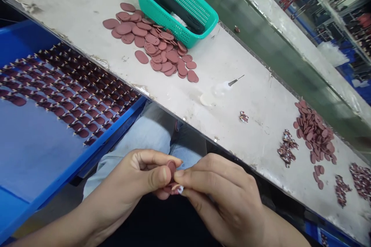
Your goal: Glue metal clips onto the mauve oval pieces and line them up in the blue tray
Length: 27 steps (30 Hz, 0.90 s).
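Observation:
My left hand (142, 179) and my right hand (216, 191) meet over my lap, below the table's front edge. Both pinch one small reddish-brown oval piece (172, 166) between thumbs and fingertips. A small pale bit shows under the piece at my right fingertips; I cannot make out what it is. A heap of the same oval pieces (153, 44) lies on the white table (232, 61) beside a green basket (174, 4).
A blue tray (37, 154) at my left holds rows of finished pieces (72, 92). A pale tool with a metal tip (223, 87) lies mid-table. More oval pieces (315, 135) and small dark clusters (286, 148) lie at the right. A conveyor runs behind the table.

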Tool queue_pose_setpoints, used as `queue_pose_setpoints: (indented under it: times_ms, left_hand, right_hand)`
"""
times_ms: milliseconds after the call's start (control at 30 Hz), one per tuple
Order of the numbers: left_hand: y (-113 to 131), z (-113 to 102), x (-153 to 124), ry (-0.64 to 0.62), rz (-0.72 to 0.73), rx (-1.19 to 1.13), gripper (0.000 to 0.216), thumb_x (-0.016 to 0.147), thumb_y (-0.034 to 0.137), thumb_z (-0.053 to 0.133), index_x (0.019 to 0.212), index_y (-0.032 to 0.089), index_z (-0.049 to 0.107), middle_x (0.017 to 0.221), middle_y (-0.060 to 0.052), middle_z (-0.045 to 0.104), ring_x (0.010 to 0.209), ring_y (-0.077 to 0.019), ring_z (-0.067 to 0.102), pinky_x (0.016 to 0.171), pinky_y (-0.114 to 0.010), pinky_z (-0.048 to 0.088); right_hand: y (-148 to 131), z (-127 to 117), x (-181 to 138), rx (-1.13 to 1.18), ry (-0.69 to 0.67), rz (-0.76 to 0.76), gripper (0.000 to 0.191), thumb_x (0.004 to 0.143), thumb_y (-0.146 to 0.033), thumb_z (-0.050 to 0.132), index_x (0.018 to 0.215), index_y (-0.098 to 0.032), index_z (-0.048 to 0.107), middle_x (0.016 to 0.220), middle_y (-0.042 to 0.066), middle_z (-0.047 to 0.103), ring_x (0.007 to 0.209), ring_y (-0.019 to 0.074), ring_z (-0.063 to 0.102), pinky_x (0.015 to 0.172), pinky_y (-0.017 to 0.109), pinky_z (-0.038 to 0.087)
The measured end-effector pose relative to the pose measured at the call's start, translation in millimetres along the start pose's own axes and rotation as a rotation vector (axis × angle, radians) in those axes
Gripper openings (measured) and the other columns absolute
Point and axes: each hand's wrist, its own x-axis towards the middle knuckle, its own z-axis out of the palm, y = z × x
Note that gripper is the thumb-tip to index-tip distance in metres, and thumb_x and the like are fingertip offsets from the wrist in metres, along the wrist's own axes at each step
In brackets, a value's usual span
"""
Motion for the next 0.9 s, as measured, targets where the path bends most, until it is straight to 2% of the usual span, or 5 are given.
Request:
queue_pose_setpoints:
  times_ms: [233, 567, 767, 900]
  left_hand:
    - [-3, -6, 2, 0.103, -0.042, -0.036, 0.034, 0.055, 0.048, 0.095, 0.072, 0.021, 0.083, 0.062, -0.002, 0.071, 0.054, -0.0084, 0.053, 0.052, -0.016, 0.046]
    - [-5, -8, 5, 0.086, -0.034, -0.039, 0.035, 0.057, 0.048, 0.094, 0.072, 0.019, 0.082, 0.063, -0.003, 0.07, 0.054, -0.0081, 0.05, 0.052, -0.017, 0.043]
    - [-7, -9, 4, 0.109, -0.036, -0.015, 0.038, 0.058, 0.051, 0.092, 0.076, 0.018, 0.083, 0.062, -0.002, 0.067, 0.054, -0.0082, 0.047, 0.05, -0.017, 0.041]
    - [-7, -12, 5, 0.116, -0.041, -0.04, 0.038, 0.058, 0.049, 0.093, 0.076, 0.018, 0.082, 0.065, -0.003, 0.069, 0.058, -0.0095, 0.052, 0.054, -0.017, 0.045]
  right_hand:
    - [9, 8, 0, -0.007, 0.02, -0.033, 0.021, 0.093, -0.005, 0.061, 0.112, -0.014, 0.064, 0.089, 0.006, 0.076, 0.076, 0.0155, 0.07, 0.068, 0.028, 0.059]
    - [12, 14, -2, -0.071, 0.051, -0.045, 0.022, 0.093, -0.007, 0.06, 0.112, -0.017, 0.065, 0.087, 0.005, 0.075, 0.073, 0.0151, 0.069, 0.066, 0.028, 0.06]
    - [14, 14, -1, -0.053, 0.065, -0.044, 0.021, 0.092, -0.007, 0.061, 0.11, -0.018, 0.066, 0.087, 0.005, 0.075, 0.075, 0.0145, 0.07, 0.07, 0.027, 0.061]
    - [16, 17, 1, -0.048, 0.071, -0.05, 0.019, 0.091, -0.006, 0.063, 0.107, -0.015, 0.067, 0.087, 0.006, 0.075, 0.075, 0.0144, 0.07, 0.071, 0.027, 0.061]
